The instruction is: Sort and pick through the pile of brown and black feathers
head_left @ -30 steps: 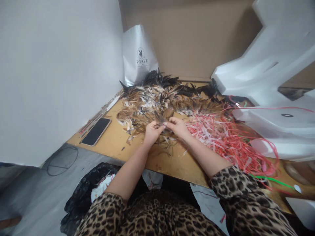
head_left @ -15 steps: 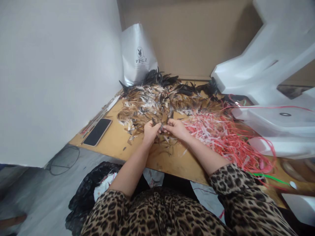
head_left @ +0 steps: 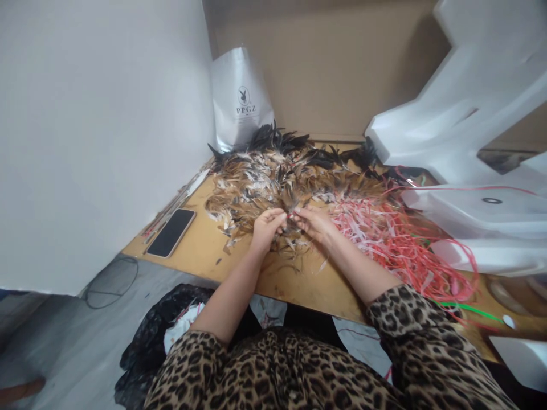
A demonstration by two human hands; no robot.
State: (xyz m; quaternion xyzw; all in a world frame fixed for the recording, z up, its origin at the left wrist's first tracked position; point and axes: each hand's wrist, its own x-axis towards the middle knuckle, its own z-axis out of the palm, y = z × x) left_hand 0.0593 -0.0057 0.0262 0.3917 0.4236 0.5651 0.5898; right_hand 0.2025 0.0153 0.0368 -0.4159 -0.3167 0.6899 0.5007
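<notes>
My left hand (head_left: 268,226) is closed in a pinch on the base of a small bunch of brown feathers (head_left: 290,197), whose tips fan out away from me. Facing it, my right hand (head_left: 314,221) pinches at the same base. A tiny bit of red strip shows between the fingertips; most of it is hidden. Around and beyond both hands spreads a pile of brown, white and black feathers (head_left: 256,176). A tangle of red and pale pink plastic strips (head_left: 397,239) lies beside my right forearm.
The wooden table (head_left: 205,245) carries a phone (head_left: 171,233) at its left. A silvery bag (head_left: 242,105) stands at the back against the white wall. White moulded pieces (head_left: 461,210) crowd the right side. On the floor sits a black plastic bag (head_left: 145,336).
My hands have drawn slightly apart, the right one shifting a little to the right. A bit of red now shows between the fingertips, and the feather tips fan out more clearly.
</notes>
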